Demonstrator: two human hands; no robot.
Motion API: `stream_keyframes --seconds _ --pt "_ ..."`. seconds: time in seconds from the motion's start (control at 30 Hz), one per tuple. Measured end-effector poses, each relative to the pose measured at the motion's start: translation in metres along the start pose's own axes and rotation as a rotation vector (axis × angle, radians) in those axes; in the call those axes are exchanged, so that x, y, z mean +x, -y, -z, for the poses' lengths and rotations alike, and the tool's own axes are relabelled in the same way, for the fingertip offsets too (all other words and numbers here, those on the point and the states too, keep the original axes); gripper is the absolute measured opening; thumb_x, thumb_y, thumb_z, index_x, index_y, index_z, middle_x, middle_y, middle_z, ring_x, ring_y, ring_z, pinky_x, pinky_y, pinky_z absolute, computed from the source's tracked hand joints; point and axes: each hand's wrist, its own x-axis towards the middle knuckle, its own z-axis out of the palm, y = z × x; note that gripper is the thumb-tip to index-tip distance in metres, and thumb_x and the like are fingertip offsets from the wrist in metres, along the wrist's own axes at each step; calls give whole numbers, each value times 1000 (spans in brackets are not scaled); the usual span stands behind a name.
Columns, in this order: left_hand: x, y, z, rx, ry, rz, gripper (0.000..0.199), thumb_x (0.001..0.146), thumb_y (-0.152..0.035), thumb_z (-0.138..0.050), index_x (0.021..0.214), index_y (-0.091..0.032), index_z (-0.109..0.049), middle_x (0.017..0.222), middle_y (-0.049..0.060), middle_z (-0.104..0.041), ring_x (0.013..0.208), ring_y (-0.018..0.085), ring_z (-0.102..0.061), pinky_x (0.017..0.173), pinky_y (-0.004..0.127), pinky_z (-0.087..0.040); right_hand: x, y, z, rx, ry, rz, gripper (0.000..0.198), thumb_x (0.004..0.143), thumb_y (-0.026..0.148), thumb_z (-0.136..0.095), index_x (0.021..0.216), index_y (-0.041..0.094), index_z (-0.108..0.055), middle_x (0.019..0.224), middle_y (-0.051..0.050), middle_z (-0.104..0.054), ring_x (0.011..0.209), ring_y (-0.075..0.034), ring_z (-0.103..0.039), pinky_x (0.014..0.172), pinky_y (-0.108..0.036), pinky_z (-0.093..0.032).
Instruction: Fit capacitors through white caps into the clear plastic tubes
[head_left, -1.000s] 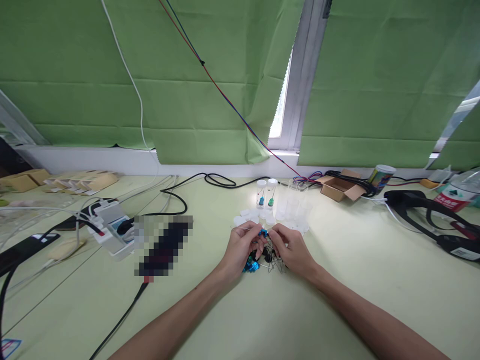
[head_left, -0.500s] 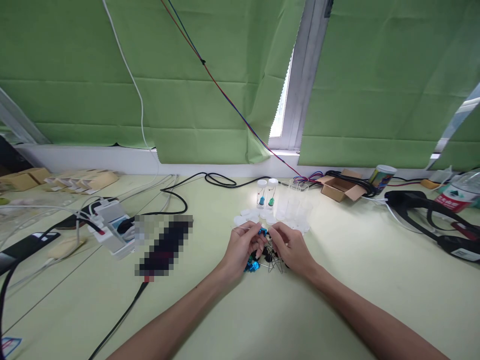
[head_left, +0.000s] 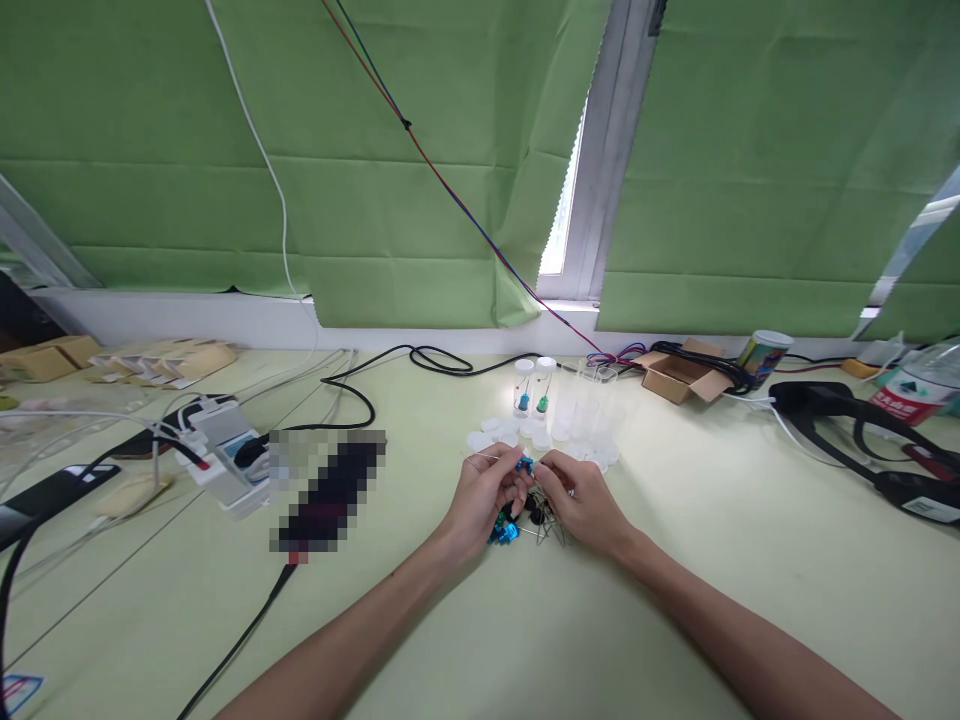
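My left hand (head_left: 484, 492) pinches a small blue needle hub (head_left: 526, 464), with a thin metal shaft pointing left past the fingers. My right hand (head_left: 581, 497) is closed at the hub's right end, its thumb and index finger pressed together there. Whether a second small piece sits between those fingertips is hidden. Beneath both hands lies a pile of blue, green and black hubs with thin bent metal needles (head_left: 537, 515), partly covered by the fingers. Behind stand two capped clear vials, one with a blue needle (head_left: 523, 402) and one with a green needle (head_left: 542, 403).
Clear open vials (head_left: 592, 405) and round white lids (head_left: 495, 437) lie just beyond the hands. A small cardboard box (head_left: 679, 375) and black glasses-like headset (head_left: 862, 440) are to the right. A power strip (head_left: 225, 460), cables and a blurred dark device (head_left: 330, 495) are on the left.
My right hand has shifted slightly left, its fingertips now closer to the blue hub. The left hand stays in place with its grip unchanged.
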Motion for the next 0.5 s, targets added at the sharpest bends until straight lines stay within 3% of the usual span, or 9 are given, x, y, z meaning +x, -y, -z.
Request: stream_keyframes --seconds 0.2,0.5 --pt "-1 0 -1 18 8 -4 30 77 -41 -74 70 -15 -60 62 1 -59 47 8 -48 41 21 -36 0 -2 0 -49 -14 12 45 99 42 -37 60 20 -40 51 5 -40 48 -10 -34 51 -26 -30" --pt "-2 -1 -3 -2 -6 16 31 76 -43 -73 71 -15 -59 63 2 -61 48 8 -49 42 20 -37 0 -5 0 -39 -62 -22 48 100 45 -34 60 20 -42 49 4 -41 47 -11 -36 50 -26 -32"
